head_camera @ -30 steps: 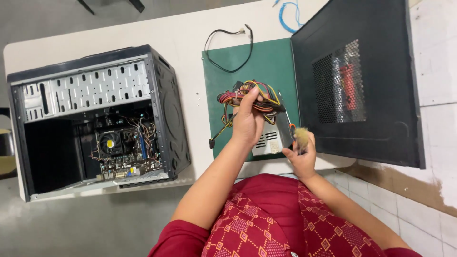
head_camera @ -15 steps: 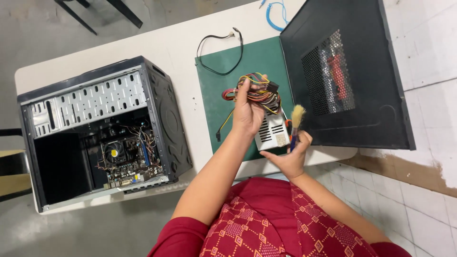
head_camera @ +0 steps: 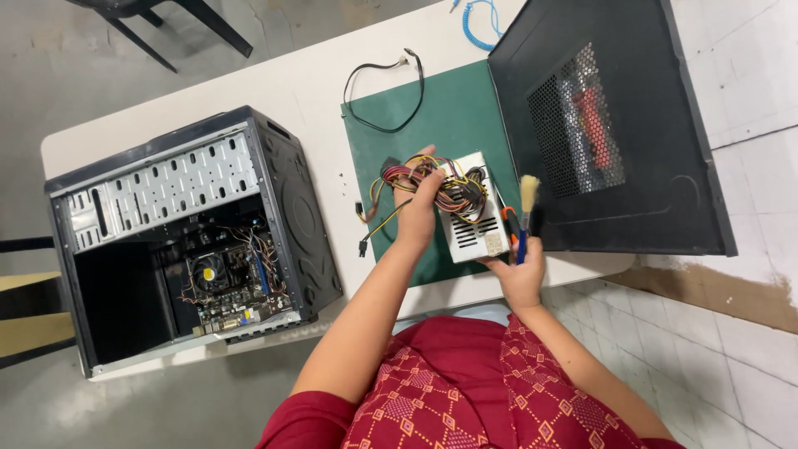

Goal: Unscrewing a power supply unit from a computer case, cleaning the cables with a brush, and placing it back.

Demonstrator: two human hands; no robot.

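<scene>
The power supply (head_camera: 474,218) sits on the green mat (head_camera: 453,116), at three o'clock from the open case (head_camera: 191,241). Left hand (head_camera: 418,208) bunches its floppy cables (head_camera: 440,179); right hand (head_camera: 519,270) clasps a brush (head_camera: 526,212). Looks heavy and rigid: best gripped by the metal sides.

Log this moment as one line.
left hand: gripping coloured cable bundle | right hand: holds small brush, steadies silver metal power-supply box | green mat

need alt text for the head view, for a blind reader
A person's left hand grips the wire bundle of a silver power supply while the right hand holds a brush; an open computer case stands at left.
</scene>
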